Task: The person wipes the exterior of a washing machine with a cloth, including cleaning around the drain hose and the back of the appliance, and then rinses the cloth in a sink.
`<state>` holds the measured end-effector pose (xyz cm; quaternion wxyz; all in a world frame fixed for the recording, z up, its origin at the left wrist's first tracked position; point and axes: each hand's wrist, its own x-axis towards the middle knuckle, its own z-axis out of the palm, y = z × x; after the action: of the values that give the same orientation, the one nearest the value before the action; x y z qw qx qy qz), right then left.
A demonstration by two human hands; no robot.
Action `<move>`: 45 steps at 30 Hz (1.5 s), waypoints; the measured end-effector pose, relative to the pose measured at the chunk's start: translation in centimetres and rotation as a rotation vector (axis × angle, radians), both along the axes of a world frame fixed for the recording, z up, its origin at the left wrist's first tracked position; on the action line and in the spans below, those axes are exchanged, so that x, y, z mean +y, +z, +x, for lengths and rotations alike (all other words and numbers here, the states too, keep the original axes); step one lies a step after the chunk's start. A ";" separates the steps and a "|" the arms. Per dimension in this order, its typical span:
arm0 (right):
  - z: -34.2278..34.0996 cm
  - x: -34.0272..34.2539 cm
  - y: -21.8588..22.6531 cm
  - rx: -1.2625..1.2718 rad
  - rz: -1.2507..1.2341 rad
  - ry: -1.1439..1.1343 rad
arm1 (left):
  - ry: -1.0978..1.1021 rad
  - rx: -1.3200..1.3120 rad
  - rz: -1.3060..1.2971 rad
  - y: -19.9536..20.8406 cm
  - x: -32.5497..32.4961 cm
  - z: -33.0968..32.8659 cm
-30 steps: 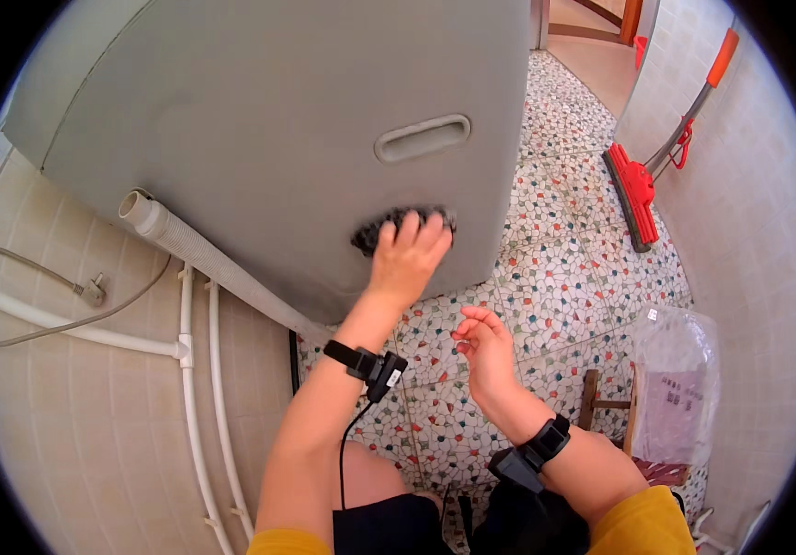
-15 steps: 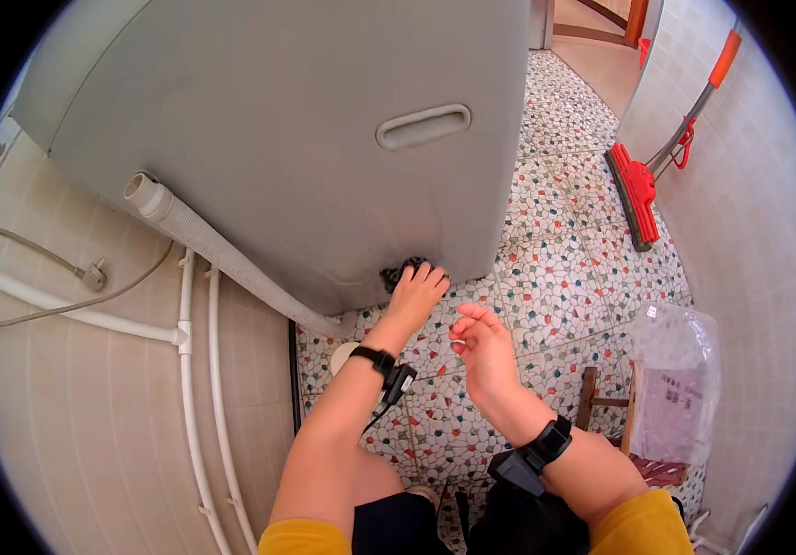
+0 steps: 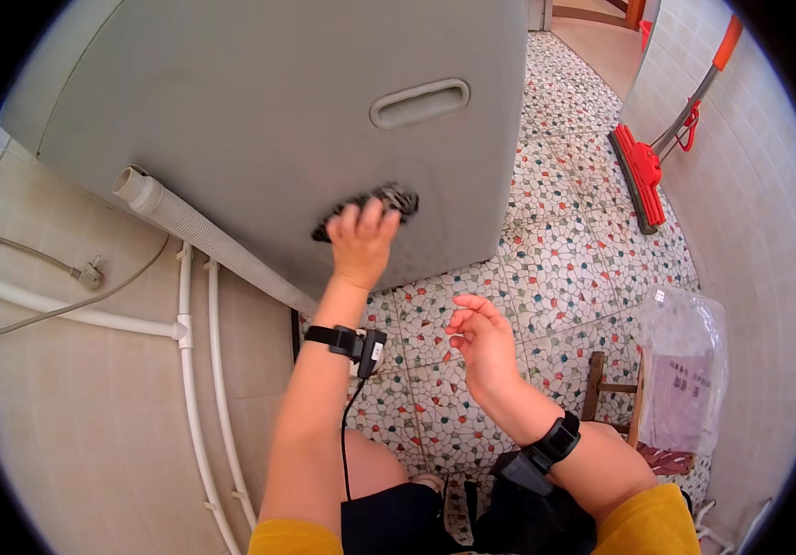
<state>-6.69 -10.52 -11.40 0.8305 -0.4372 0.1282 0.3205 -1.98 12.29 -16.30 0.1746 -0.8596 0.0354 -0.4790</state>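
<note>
My left hand (image 3: 361, 245) presses a dark, patterned cloth (image 3: 401, 198) against the lower side of a grey washing machine (image 3: 259, 111). The cloth is bunched under the fingers and slightly blurred, so part of it is hidden. Above it on the panel is a recessed oval grip (image 3: 419, 103). My right hand (image 3: 486, 347) hangs over the floor, apart from the machine, its fingers loosely curled and nothing in them. A ribbed white drain hose (image 3: 204, 231) slants down along the machine's left edge.
White pipes (image 3: 187, 398) and a cable with a plug (image 3: 91, 273) run along the left wall. A red sponge mop (image 3: 639, 176) leans at the right wall. Beneath it, a clear plastic bag (image 3: 685, 370) lies on a small wooden stool (image 3: 594, 388). The floor (image 3: 555, 268) is speckled tile.
My left hand and the cloth have moved up and left across the panel from its bottom edge. My right hand has stayed nearly in place. The view has shifted slightly.
</note>
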 end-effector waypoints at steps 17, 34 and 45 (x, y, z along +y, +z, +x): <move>3.2 0.6 -4.5 -0.012 -0.120 -0.127 | -0.128 0.496 -0.996 -0.6 -6.7 -6.5; 2.1 1.0 -3.4 -0.024 -0.123 -0.041 | 0.002 0.511 -0.068 -8.6 -3.8 -0.8; 4.4 0.9 -6.5 -0.063 -0.347 0.182 | -0.250 0.443 -2.020 -3.6 -5.1 -8.3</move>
<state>-2.28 -9.58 -17.91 0.7136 -0.5936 0.1153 0.3536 -10.29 7.24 -19.95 -0.6875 -0.6643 -0.2621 -0.1316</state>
